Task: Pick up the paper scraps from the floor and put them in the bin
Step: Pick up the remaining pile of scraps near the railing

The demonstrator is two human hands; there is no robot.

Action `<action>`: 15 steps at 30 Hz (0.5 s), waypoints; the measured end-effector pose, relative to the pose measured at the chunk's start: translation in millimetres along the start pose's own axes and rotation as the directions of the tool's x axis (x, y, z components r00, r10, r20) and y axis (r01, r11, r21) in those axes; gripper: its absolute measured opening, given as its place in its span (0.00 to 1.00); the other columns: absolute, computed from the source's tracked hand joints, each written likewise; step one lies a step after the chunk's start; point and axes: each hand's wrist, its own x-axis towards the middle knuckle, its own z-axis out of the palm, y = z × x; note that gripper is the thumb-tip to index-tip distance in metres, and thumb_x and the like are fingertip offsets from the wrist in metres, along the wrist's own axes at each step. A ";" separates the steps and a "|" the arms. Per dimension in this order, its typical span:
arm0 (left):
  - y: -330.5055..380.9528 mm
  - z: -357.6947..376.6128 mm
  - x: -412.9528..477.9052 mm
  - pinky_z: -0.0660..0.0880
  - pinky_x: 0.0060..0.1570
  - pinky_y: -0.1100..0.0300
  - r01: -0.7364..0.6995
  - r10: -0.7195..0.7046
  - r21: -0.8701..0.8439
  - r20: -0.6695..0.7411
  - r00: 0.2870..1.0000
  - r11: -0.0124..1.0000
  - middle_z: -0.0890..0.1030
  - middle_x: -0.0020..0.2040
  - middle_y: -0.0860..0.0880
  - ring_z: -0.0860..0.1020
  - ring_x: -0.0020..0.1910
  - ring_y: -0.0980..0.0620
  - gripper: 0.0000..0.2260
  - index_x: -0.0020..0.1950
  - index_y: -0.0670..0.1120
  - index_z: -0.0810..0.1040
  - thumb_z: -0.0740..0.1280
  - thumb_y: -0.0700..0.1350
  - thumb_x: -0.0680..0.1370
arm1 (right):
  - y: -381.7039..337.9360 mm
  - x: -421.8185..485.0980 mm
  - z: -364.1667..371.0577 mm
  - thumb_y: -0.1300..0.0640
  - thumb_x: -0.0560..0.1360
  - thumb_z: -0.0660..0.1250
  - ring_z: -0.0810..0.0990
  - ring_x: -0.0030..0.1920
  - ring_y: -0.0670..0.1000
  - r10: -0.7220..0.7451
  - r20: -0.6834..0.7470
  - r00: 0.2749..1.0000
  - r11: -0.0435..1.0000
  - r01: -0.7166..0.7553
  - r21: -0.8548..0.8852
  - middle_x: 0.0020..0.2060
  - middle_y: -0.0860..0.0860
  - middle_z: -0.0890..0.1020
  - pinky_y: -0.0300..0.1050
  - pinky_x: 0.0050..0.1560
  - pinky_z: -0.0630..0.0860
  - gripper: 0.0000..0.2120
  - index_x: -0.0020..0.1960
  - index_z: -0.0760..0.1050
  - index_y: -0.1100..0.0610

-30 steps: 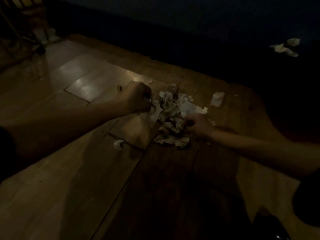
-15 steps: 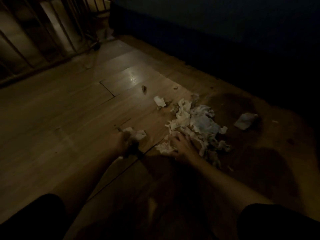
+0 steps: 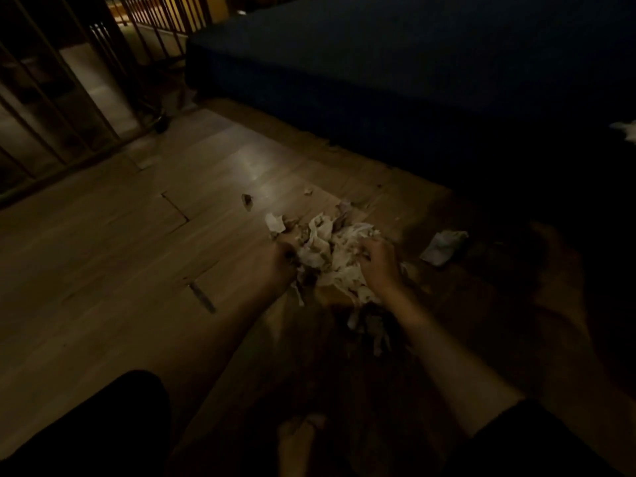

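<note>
Bare floor [image 3: 103, 270] open from 7 to 10 o'clock. Dark bed [image 3: 378, 80] walls off 12 to 2. Railing [image 3: 51, 108] blocks 10 to 11.

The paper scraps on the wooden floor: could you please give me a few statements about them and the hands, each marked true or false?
1. Both hands are at the heap of paper scraps, the left hand on its left side and the right hand on its right. True.
2. A bin stands beside the heap. False: no bin is in view.
3. One larger paper piece lies apart, to the right of the heap. True.
4. The floor is carpeted. False: it is wooden boards.
5. Every scrap is already gathered into the heap. False: small bits such as a stray scrap lie beyond it.
</note>
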 end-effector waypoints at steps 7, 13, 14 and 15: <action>36.2 19.9 36.5 0.79 0.50 0.47 0.030 -0.062 0.206 0.149 0.987 0.978 0.81 0.53 0.42 0.79 0.48 0.43 0.15 0.57 0.46 0.77 0.69 0.49 0.72 | 33.6 -7.9 18.3 0.38 0.71 0.62 0.57 0.69 0.63 0.148 0.354 0.923 0.921 0.002 -0.390 0.69 0.55 0.62 0.65 0.66 0.56 0.30 0.68 0.62 0.51; 20.3 35.9 63.2 0.76 0.54 0.43 -0.101 0.046 0.363 0.157 0.986 0.926 0.70 0.67 0.42 0.73 0.60 0.39 0.34 0.71 0.58 0.54 0.69 0.54 0.70 | 53.2 -21.7 36.7 0.56 0.71 0.55 0.82 0.41 0.60 -0.172 0.190 0.967 0.923 0.225 -0.312 0.41 0.56 0.84 0.49 0.46 0.60 0.15 0.44 0.80 0.56; 24.2 37.0 68.4 0.73 0.57 0.41 -0.121 0.059 0.396 0.166 0.984 0.910 0.65 0.70 0.43 0.69 0.64 0.38 0.36 0.71 0.60 0.52 0.70 0.54 0.69 | 57.9 -19.0 28.2 0.55 0.70 0.54 0.82 0.40 0.60 -0.177 0.182 0.967 0.931 0.225 -0.286 0.39 0.57 0.84 0.48 0.44 0.60 0.16 0.43 0.80 0.57; 22.5 40.3 75.6 0.70 0.60 0.39 -0.145 0.074 0.423 0.181 0.981 0.894 0.60 0.72 0.43 0.63 0.67 0.37 0.38 0.72 0.61 0.50 0.70 0.54 0.69 | 60.4 -15.5 16.8 0.53 0.69 0.54 0.82 0.38 0.60 -0.173 0.180 0.968 0.949 0.213 -0.234 0.36 0.59 0.84 0.47 0.42 0.59 0.17 0.40 0.80 0.58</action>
